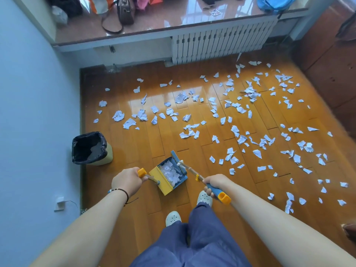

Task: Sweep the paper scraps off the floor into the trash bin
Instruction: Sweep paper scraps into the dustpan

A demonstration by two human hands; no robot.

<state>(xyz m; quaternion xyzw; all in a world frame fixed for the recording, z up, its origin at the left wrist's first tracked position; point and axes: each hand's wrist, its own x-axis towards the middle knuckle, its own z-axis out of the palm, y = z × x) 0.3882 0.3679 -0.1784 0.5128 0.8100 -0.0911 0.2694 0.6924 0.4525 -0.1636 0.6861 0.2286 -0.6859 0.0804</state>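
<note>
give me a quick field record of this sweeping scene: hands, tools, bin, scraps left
left hand: grips the dustpan handle
right hand: grips the broom handle
dustpan: on the floor in front of the feet, holding a pile of paper scraps
broom head: at the dustpan's mouth
trash bin: black liner, beside the left wall, apart from the dustpan
paper scraps: many scattered on the wooden floor, mostly ahead and to the right
task state: only partly done
</note>
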